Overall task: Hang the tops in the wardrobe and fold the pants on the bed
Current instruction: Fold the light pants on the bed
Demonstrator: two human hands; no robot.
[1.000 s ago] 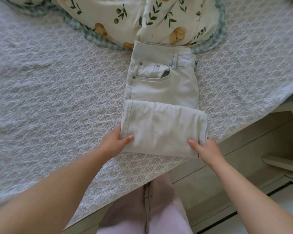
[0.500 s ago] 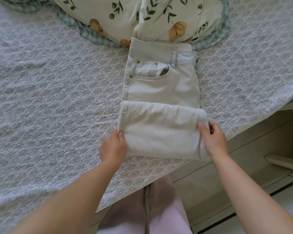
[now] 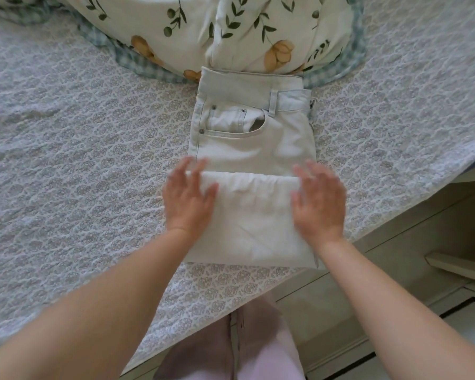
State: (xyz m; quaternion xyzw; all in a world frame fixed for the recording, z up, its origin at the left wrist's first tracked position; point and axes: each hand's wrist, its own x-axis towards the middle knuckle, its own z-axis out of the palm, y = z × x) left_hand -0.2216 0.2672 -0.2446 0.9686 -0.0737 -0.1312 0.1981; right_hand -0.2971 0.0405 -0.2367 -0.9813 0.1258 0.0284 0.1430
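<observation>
Pale grey-blue jeans (image 3: 254, 149) lie on the bed (image 3: 80, 174), waistband at the far end against a floral quilt, front pocket facing up. Their legs are folded up into a thick panel (image 3: 254, 223) over the near half. My left hand (image 3: 188, 200) lies flat on the panel's left edge, fingers spread and straight. On the panel's right edge my right hand (image 3: 320, 202) lies the same way, fingers spread. Both hands are a little blurred.
A floral quilt with a green checked border (image 3: 231, 31) is heaped at the far side of the bed. The bed's edge runs diagonally at the right, with a beige bed frame (image 3: 381, 256) and floor below. My pink trousers (image 3: 231, 349) show at the bottom.
Both hands let go of the folded panel's near corners and slid forward along its sides. They now lie flat near its far fold instead of pinching the fabric.
</observation>
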